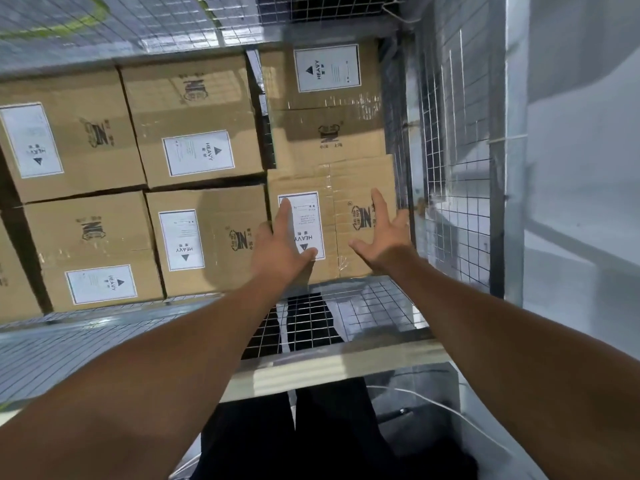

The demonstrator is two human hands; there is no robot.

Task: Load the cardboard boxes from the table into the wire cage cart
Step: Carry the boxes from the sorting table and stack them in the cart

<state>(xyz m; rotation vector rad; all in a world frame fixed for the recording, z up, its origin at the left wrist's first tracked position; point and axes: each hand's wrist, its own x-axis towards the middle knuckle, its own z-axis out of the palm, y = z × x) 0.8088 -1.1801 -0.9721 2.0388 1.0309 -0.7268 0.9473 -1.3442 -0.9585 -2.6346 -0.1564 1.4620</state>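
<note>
I look down into the wire cage cart [450, 188], which holds several brown cardboard boxes with white HEAVY labels. The nearest right box [343, 188] lies against the cart's right mesh wall. My left hand [284, 244] is flat on its label with fingers straight. Over the same box's right part, my right hand [384, 237] is spread with fingers straight; I cannot tell whether it touches the cardboard. Another box [325, 98] lies behind it, and more boxes [194, 126] fill the left side.
The cart's near mesh wall [311, 327] and its metal top rail [329, 368] run under my forearms. A narrow gap [263, 133] separates the right boxes from the left ones. Grey floor lies to the right of the cart.
</note>
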